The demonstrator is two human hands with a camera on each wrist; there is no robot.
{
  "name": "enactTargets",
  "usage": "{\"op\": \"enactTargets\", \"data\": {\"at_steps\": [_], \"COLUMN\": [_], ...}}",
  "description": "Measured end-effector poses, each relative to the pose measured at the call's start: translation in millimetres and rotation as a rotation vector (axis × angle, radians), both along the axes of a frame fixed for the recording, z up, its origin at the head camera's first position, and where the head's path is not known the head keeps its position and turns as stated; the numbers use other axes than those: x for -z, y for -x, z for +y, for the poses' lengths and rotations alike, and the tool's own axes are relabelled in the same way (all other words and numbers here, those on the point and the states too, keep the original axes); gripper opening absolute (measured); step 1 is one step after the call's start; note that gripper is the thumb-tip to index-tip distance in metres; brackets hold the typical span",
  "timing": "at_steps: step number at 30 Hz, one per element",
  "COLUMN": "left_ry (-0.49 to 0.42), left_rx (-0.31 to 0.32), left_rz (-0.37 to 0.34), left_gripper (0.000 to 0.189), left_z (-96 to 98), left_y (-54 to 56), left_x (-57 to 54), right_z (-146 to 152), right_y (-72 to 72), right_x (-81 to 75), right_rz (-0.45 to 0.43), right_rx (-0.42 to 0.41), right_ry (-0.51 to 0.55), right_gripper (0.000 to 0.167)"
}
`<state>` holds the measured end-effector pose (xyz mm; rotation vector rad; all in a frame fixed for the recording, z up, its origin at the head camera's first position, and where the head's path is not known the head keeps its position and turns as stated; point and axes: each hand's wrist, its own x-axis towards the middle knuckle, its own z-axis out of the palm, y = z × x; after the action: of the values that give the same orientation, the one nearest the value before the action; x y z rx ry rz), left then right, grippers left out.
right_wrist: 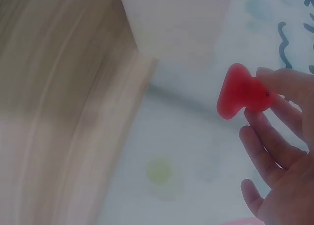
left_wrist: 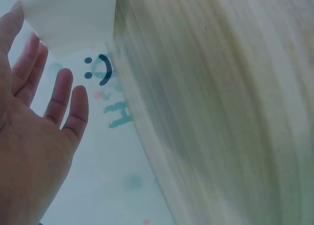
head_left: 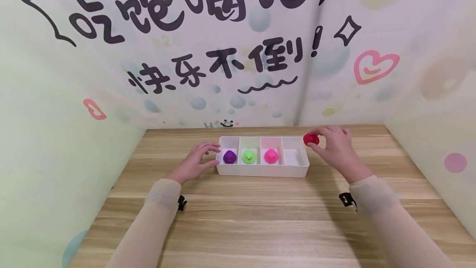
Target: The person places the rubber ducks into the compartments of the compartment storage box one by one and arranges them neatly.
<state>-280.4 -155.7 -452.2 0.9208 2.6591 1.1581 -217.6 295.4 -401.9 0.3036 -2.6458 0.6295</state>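
Note:
A white divided box point(head_left: 262, 171) stands on the wooden table. Its compartments hold a purple toy duck point(head_left: 229, 157) at the left, then a green duck point(head_left: 248, 156) and a pink duck point(head_left: 271, 156); the rightmost compartment is bare. My left hand point(head_left: 194, 161) rests its thumb and fingertips at the box's left end, fingers extended, the last two free in the left wrist view. Between thumb and fingers my right hand point(head_left: 336, 147) pinches a red toy duck point(right_wrist: 240, 92) by the head, base outward, raised beside the box's right end.
The wooden tabletop point(head_left: 256, 218) spreads in front of the box. Close behind it rises a white wall sheet point(head_left: 178, 106) with dark lettering and coloured spots. Pale side walls border the table on the left and right. Black straps point(head_left: 347, 199) show at both wrists.

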Motion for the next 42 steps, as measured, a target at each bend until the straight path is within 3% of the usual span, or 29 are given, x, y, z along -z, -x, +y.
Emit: {"op": "enactTargets", "data": {"at_steps": [22, 42], "left_ry": [-0.012, -0.018], "left_rx": [-0.013, -0.003], "left_rz": [-0.004, -0.005], "left_gripper": [0.038, 0.04], "left_z": [-1.6, -0.3], "left_y": [-1.2, -2.2], "left_x": [-0.3, -0.7], "right_z": [-23.5, -35.8], "right_y": [-0.8, 0.6], "right_x": [0.7, 18.1], "right_rz": [-0.019, -0.119], "right_rx": [-0.073, -0.095], "right_ry": [0.021, -0.005], "right_gripper": [0.027, 0.029]}}
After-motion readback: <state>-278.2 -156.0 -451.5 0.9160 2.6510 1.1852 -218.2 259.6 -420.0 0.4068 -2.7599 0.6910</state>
